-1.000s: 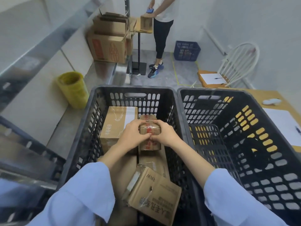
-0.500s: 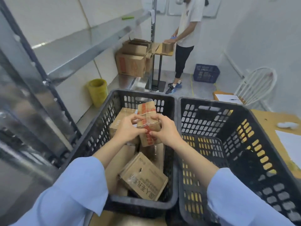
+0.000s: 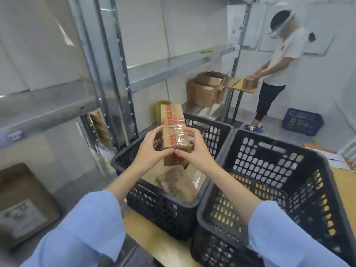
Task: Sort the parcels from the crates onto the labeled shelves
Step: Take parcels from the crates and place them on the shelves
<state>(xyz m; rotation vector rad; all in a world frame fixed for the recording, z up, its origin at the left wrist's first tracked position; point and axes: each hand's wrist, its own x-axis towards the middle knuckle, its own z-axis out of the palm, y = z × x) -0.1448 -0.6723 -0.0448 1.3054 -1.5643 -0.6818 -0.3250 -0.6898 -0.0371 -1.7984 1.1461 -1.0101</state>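
Note:
A small brown cardboard parcel [image 3: 173,124] wrapped in red-printed clear tape is lifted above the left black crate [image 3: 159,203]. My left hand [image 3: 152,149] grips its left side and my right hand [image 3: 192,151] grips its right side, thumbs meeting at the near edge. Inside the left crate lie more brown parcels [image 3: 179,185], partly hidden by my arms. The right black crate [image 3: 273,182] shows no parcels. Metal shelves [image 3: 169,66] stand to the left and ahead.
A person in a white shirt [image 3: 277,64] handles a box at a small stand at the back right. Open cardboard boxes [image 3: 206,91] sit on the low shelf, a yellow bin [image 3: 160,106] beside them. A blue crate [image 3: 302,122] is on the floor. A large parcel [image 3: 23,207] lies low left.
Both hands have lifted the taped parcel up out of the left crate, and my view has risen from the crate toward the shelves.

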